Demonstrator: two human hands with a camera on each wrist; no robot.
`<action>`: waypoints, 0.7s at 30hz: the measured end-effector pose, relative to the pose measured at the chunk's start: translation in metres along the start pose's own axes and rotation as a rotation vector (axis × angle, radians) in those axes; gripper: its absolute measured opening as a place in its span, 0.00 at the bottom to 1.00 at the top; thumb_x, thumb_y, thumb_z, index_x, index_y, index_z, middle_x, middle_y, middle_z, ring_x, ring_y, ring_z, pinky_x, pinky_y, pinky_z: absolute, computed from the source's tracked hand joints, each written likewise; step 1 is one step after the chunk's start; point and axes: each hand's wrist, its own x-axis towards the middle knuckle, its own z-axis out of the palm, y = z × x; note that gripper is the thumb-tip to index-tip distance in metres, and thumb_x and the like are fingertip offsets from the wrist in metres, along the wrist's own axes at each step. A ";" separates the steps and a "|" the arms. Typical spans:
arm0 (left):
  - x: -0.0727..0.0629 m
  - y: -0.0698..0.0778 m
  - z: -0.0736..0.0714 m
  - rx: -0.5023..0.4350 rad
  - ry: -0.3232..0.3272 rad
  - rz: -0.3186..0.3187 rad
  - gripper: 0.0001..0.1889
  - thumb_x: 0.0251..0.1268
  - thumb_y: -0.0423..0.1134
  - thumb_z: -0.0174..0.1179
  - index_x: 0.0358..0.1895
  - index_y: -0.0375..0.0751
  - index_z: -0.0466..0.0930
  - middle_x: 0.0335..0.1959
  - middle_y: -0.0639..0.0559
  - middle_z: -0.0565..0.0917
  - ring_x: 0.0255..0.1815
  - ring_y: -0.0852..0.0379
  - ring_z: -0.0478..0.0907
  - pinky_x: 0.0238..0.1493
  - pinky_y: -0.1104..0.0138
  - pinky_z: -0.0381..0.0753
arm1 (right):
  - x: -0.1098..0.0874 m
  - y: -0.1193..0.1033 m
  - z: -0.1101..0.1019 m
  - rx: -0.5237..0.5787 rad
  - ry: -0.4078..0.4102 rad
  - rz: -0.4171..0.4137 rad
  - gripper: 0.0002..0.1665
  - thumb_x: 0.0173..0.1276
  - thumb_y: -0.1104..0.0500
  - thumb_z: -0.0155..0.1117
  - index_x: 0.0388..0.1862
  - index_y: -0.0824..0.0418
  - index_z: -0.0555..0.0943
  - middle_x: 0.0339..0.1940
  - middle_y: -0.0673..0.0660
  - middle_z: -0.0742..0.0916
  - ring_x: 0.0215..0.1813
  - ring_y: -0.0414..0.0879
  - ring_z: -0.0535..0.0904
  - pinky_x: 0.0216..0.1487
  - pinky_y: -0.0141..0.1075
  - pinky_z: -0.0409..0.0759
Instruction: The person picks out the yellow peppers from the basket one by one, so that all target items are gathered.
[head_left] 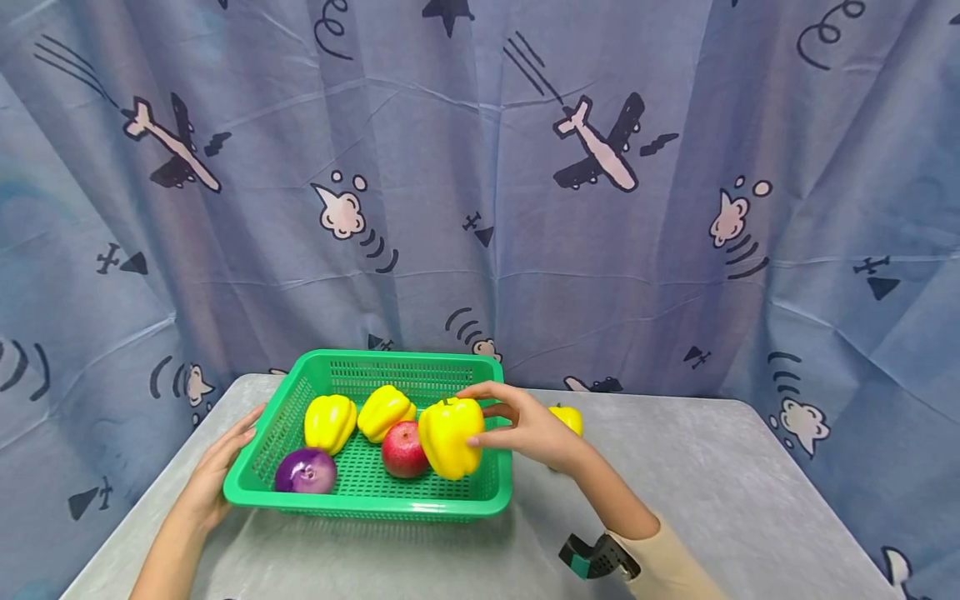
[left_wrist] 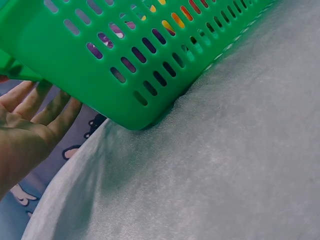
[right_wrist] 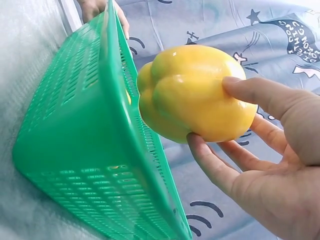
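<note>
My right hand [head_left: 534, 423] pinches a yellow bell pepper [head_left: 448, 439] between thumb and fingertips, over the right part of a green plastic basket [head_left: 360, 502]. In the right wrist view, this bell pepper [right_wrist: 195, 95] is lifted above the rim, its lobed end towards the basket. Straight fingers of my left hand [head_left: 208, 479] rest along the basket's left side; in the left wrist view the left hand [left_wrist: 32, 125] touches the outer wall under the rim. Inside lie two more yellow bell peppers [head_left: 330, 423], a red round fruit [head_left: 405, 450] and a purple round vegetable [head_left: 306, 472].
Another yellow bell pepper [head_left: 567, 418] is on the grey table [head_left: 720, 492] behind my right forearm, partly hidden. A black and teal strap [head_left: 596, 557] is at my right sleeve. A blue patterned curtain [head_left: 450, 167] hangs behind the table.
</note>
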 end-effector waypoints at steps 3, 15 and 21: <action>0.000 0.000 0.000 -0.003 0.001 -0.001 0.28 0.90 0.35 0.34 0.67 0.69 0.82 0.57 0.63 0.87 0.48 0.63 0.88 0.47 0.68 0.90 | -0.005 0.000 -0.002 0.004 0.013 0.014 0.33 0.71 0.63 0.74 0.73 0.64 0.75 0.74 0.64 0.77 0.67 0.62 0.78 0.63 0.49 0.86; 0.000 -0.001 -0.001 -0.022 -0.029 0.008 0.29 0.90 0.34 0.33 0.68 0.68 0.82 0.57 0.62 0.87 0.49 0.62 0.88 0.48 0.68 0.90 | -0.020 0.005 -0.009 0.009 0.031 0.001 0.33 0.71 0.64 0.74 0.73 0.67 0.75 0.73 0.67 0.78 0.67 0.64 0.77 0.63 0.50 0.86; 0.000 -0.001 -0.001 -0.016 -0.022 0.002 0.29 0.90 0.35 0.33 0.68 0.69 0.82 0.57 0.62 0.87 0.49 0.62 0.88 0.48 0.67 0.90 | -0.026 0.005 -0.012 0.021 0.051 0.006 0.33 0.70 0.63 0.75 0.72 0.66 0.75 0.72 0.66 0.79 0.65 0.60 0.78 0.61 0.44 0.87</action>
